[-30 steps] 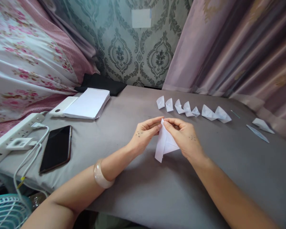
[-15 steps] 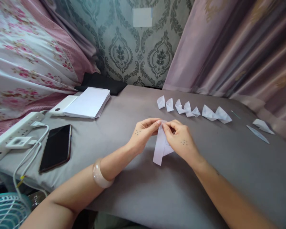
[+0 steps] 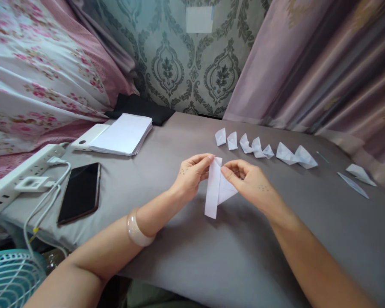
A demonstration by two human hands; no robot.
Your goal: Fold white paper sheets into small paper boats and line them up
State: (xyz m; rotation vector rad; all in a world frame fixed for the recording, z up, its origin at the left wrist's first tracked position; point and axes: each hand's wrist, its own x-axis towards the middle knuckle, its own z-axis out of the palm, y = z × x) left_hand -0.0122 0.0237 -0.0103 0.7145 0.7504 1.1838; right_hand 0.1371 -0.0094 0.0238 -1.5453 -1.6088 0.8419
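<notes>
A folded sheet of white paper (image 3: 213, 188) is held up above the grey cloth, with a long straight strip on its left and a triangular flap on its right. My left hand (image 3: 192, 173) pinches the strip's top corner between thumb and fingers. On the other side, my right hand (image 3: 248, 179) is closed on the paper's right part, thumb near the strip's edge; its fingertips are partly hidden behind the paper. Beyond the hands stands a row of several folded paper boats (image 3: 256, 146).
At the left lie a phone (image 3: 79, 192), a white power strip (image 3: 25, 177) with cables, and a stack of paper (image 3: 122, 133) near a black cloth (image 3: 144, 109). Two folded paper pieces (image 3: 361, 174) lie far right. A blue fan (image 3: 14, 278) stands below the left edge.
My right hand has slid right and slightly down from the top of the strip, exposing more of the paper. My left hand keeps its pinch. The view has shifted a little.
</notes>
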